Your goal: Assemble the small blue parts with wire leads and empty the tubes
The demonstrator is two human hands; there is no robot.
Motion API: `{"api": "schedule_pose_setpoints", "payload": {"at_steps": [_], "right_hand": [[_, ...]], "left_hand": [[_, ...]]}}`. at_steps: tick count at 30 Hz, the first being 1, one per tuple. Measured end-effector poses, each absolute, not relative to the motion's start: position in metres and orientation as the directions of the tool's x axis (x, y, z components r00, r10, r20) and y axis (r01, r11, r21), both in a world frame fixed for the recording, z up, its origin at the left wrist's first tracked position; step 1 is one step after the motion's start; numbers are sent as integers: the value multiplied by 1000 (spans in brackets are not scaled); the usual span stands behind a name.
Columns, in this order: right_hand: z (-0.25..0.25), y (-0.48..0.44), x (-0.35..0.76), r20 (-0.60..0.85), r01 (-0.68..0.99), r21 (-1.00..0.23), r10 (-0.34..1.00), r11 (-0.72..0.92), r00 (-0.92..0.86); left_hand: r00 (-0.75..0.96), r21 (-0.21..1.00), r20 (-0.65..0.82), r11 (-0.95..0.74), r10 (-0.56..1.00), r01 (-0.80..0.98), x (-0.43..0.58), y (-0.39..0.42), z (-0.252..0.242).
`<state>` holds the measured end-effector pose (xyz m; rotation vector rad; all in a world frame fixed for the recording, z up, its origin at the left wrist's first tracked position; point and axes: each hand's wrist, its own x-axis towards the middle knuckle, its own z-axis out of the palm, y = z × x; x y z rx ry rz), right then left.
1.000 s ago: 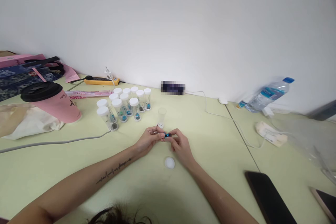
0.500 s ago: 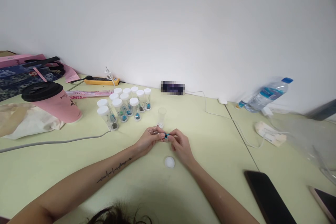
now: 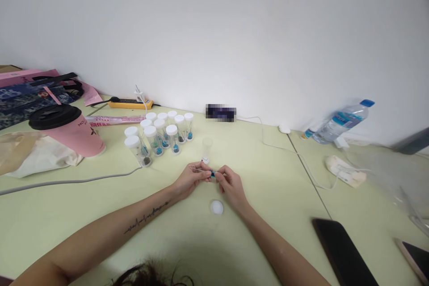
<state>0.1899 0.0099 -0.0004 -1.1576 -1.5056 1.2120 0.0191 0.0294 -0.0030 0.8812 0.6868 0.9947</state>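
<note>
At far left: dark patterned bag [image 3: 20, 103] with black straps. Next, to the right: pink cup [image 3: 75, 132] with black lid, beside a cream bag [image 3: 47, 165]. Behind, near wall: yellow power strip [image 3: 130, 104], with a pink-printed strip [image 3: 115, 120] in front. Across the pale green table [image 3: 100, 199]: grey cable [image 3: 83, 181], reaching as far as the cluster of white-capped tubes [image 3: 172, 140], mostly with blue or dark contents.

At center, left hand [image 3: 189, 182]: thumb and fingertips clamped on the left end of a small blue piece [image 3: 213, 174]. Extends leftward over the same fingers: thin light rod [image 3: 197, 169]; attachment to the blue piece too small to tell. Just beyond the fingertips: clear tube [image 3: 207, 146], upright, uncapped. Nearer the wearer, on the table: white cap [image 3: 217, 208]. Right hand [image 3: 231, 185]: thumb and forefinger together on the right end of the blue piece, other fingers curled. Holds the blue piece between both hands, above the table.

Beyond, near wall: pixelated dark object [image 3: 220, 113]. Farther right: water bottle [image 3: 343, 120], black phone [image 3: 342, 250], white block [image 3: 346, 172].
</note>
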Motion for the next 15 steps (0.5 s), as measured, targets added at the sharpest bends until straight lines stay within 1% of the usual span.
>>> {"api": "schedule_pose_setpoints", "payload": {"at_steps": [3, 5, 6, 8, 9, 10, 11, 12, 13, 14, 15], "right_hand": [[-3, 11, 189, 78, 195, -974, 976, 119, -202], [1, 11, 189, 87, 246, -961, 982, 128, -169], [5, 9, 190, 96, 295, -946, 985, 135, -144], [19, 3, 196, 122, 466, -871, 987, 158, -107], [27, -2, 203, 137, 582, -795, 985, 172, -104], [34, -9, 213, 154, 700, -689, 982, 187, -111], [41, -19, 227, 168, 811, -550, 978, 197, -124], [45, -30, 243, 191, 904, -396, 977, 161, -90], [47, -42, 263, 198, 965, -253, 980, 62, -11], [47, -55, 285, 210, 987, -142, 972, -79, 108], [44, -69, 308, 218, 973, -67, 948, -222, 232]], "left_hand": [[400, 876, -88, 262, 912, -404, 19, 29, -4], [390, 876, -99, 266, 915, -402, 19, 29, -5], [386, 875, -105, 269, 916, -401, 19, 29, -5], [385, 874, -110, 274, 916, -401, 19, 29, -5], [385, 873, -110, 275, 916, -403, 20, 29, -4], [385, 872, -110, 274, 917, -406, 20, 29, -4], [385, 871, -111, 276, 916, -406, 20, 29, -3], [386, 872, -114, 278, 916, -403, 20, 29, -3], [389, 873, -118, 282, 914, -398, 20, 29, -2], [391, 874, -121, 284, 913, -395, 20, 29, -2], [392, 874, -123, 286, 912, -392, 20, 29, -2]]}}
